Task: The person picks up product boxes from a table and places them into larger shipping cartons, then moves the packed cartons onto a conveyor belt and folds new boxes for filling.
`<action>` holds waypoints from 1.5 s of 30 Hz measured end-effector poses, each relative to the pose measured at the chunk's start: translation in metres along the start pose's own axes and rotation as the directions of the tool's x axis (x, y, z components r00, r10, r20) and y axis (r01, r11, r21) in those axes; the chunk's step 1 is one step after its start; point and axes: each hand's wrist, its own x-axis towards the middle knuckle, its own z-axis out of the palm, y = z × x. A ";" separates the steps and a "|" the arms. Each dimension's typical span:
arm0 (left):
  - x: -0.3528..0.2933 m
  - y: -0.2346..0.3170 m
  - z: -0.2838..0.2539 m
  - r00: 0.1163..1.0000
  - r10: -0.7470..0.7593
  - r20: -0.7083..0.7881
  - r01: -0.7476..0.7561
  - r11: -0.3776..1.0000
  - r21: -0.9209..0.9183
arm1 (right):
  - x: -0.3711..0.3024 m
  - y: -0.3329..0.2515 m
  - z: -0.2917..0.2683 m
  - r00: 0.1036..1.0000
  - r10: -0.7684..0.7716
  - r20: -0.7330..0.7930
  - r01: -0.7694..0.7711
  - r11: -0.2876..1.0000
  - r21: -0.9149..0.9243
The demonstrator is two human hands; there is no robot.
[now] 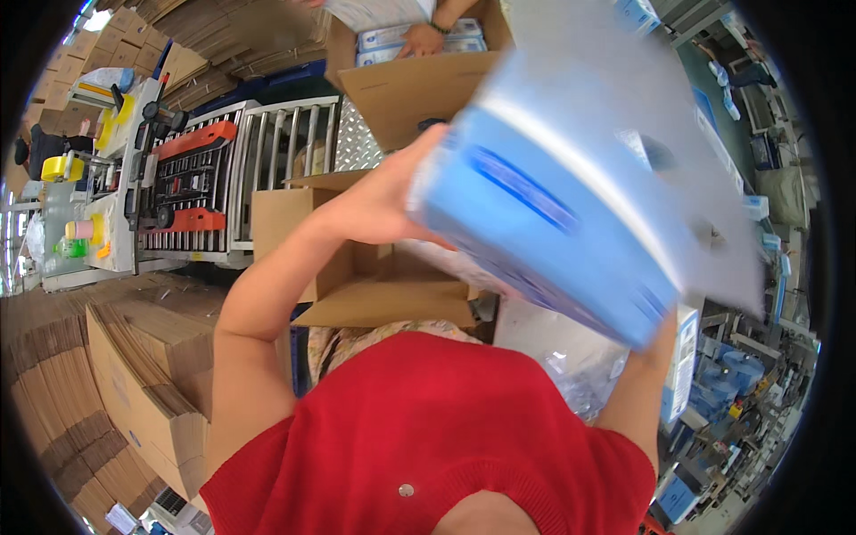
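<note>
A large blue and white box (544, 214), blurred by motion, is held up and tilted in front of me, high over the work area. My left hand (392, 196) is closed on its left end, with some of the fingers hidden behind it. At the lower right end, my right hand (662, 341) meets the box from below, its fingers out of sight behind it. Below my left hand stands an open cardboard carton (383, 312) with its flaps spread. How much lies inside it is partly hidden by my arm and the box.
Across from me, another person's hand (423, 40) rests on blue and white boxes in a second open carton (410, 85). A roller conveyor (290, 134) runs at the left. Flattened cartons (134, 392) stand stacked at the lower left. Clear plastic (580, 374) lies near my right arm.
</note>
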 end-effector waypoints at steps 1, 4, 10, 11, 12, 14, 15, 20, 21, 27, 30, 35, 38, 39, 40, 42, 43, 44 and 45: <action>-0.021 -0.013 -0.018 0.998 -0.050 0.041 0.052 0.998 -0.046 | -0.011 -0.012 -0.015 0.995 0.087 -0.043 -0.088 0.996 -0.026; -0.086 -0.086 -0.044 0.959 -0.281 0.024 0.267 0.930 0.252 | -0.021 -0.049 -0.025 0.963 -0.047 -0.266 0.085 0.988 0.132; -0.132 -0.235 0.004 0.857 -0.502 0.113 0.124 0.414 0.902 | -0.097 -0.180 -0.093 0.891 -0.355 -0.281 0.453 0.717 0.530; -0.134 -0.255 0.011 0.834 -0.541 0.110 0.147 0.410 0.900 | -0.108 -0.192 -0.080 0.831 -0.444 -0.334 0.556 0.676 0.483; -0.138 -0.275 0.019 0.807 -0.581 0.102 0.175 0.401 0.899 | -0.123 -0.215 -0.074 0.795 -0.536 -0.284 0.600 0.625 0.500; -0.146 -0.302 0.029 0.721 -0.680 0.133 0.250 0.434 0.865 | -0.150 -0.262 -0.054 0.723 -0.667 -0.180 0.621 0.514 0.592; -0.151 -0.307 0.034 0.674 -0.720 0.165 0.271 0.449 0.851 | -0.158 -0.277 -0.024 0.744 -0.662 -0.091 0.563 0.547 0.619; -0.161 -0.316 0.049 0.471 -0.811 0.346 0.293 0.514 0.806 | -0.163 -0.310 0.143 0.572 -0.820 0.022 0.811 0.569 0.136; -0.159 -0.319 0.051 0.432 -0.817 0.381 0.279 0.523 0.805 | -0.158 -0.312 0.174 0.601 -0.794 0.094 0.782 0.608 0.135; -0.139 -0.316 0.059 0.382 -0.800 0.463 0.248 0.571 0.782 | -0.144 -0.298 0.287 0.590 -0.591 0.550 0.632 0.762 0.140; -0.136 -0.283 0.043 0.727 -0.571 0.382 0.235 0.728 0.644 | -0.130 -0.272 0.226 0.570 -0.796 0.201 0.679 0.595 0.430; -0.084 -0.204 0.028 0.892 -0.422 0.160 0.280 0.796 0.537 | -0.028 -0.126 0.069 0.695 -0.525 -0.492 0.659 0.738 0.144; -0.050 -0.153 0.034 0.938 -0.340 0.062 0.270 0.832 0.485 | 0.054 0.002 0.015 0.944 -0.095 -0.315 0.052 0.988 -0.144; -0.037 -0.140 0.037 0.944 -0.324 0.059 0.258 0.838 0.480 | 0.073 0.039 -0.004 0.954 0.038 -0.296 -0.079 0.988 -0.129; -0.025 -0.127 0.042 0.950 -0.309 0.046 0.252 0.846 0.470 | 0.088 0.072 -0.009 0.934 0.096 -0.345 -0.150 0.980 -0.133; 0.005 -0.106 0.055 0.963 -0.238 0.125 0.144 0.849 0.509 | 0.117 0.130 -0.016 0.933 0.204 -0.298 -0.257 0.955 -0.150; 0.019 -0.099 0.062 0.966 -0.196 0.169 0.081 0.849 0.523 | 0.130 0.147 -0.019 0.948 0.249 -0.200 -0.284 0.942 -0.176; 0.033 -0.096 0.068 0.966 -0.156 0.206 0.022 0.842 0.539 | 0.138 0.149 -0.016 0.931 0.260 -0.256 -0.310 0.934 -0.178; 0.047 -0.093 0.074 0.959 -0.137 0.249 -0.028 0.827 0.561 | 0.141 0.149 -0.012 0.910 0.269 -0.315 -0.334 0.927 -0.172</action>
